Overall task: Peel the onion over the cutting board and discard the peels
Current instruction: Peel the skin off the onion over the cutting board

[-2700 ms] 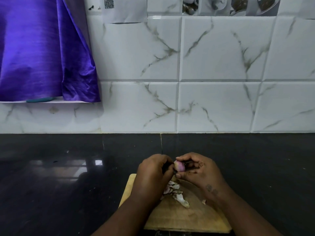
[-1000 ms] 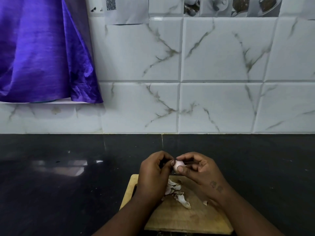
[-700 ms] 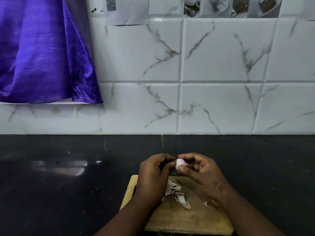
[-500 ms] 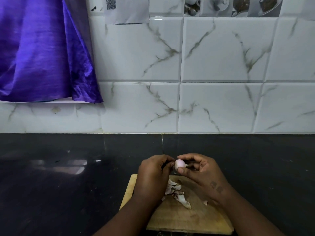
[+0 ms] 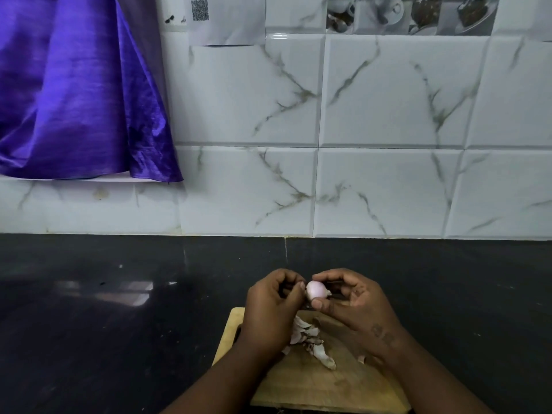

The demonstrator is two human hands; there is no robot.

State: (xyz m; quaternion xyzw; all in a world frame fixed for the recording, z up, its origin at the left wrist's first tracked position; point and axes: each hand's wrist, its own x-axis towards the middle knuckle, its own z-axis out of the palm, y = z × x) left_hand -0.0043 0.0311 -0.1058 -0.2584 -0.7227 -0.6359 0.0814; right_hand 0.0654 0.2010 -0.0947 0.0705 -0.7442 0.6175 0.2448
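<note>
Onion (image 5: 315, 291), small and rounded, is held just above the far edge of the cutting board (image 5: 313, 386), between the two hands. Its surface is seen as pale pink, smooth and a little glossy, and a small whitish flap of skin stands out at its right side. It is grasped by the right hand (image 5: 355, 306): the thumb is placed under it and the forefinger is curled over its top. The left hand (image 5: 268, 312) is closed on its left end, with the thumb and the curled fingers pressed against it. Whether a strip of skin is pinched there cannot be told.

Under the hands, a heap of peels (image 5: 307, 339), whitish with brown edges, is spread on the wooden board between the two wrists. One small piece is seen apart, near the right wrist. The board is laid near the front of the counter (image 5: 119, 324). Its far left corner is rounded, with a dark slot beside it, and its right side is covered by the right forearm.

The polished black counter is extended widely to the left and to the right of the board, and behind it up to the tiled wall (image 5: 388, 115). A purple cloth (image 5: 74, 100) is hung at the upper left of the wall, well apart from the hands.
</note>
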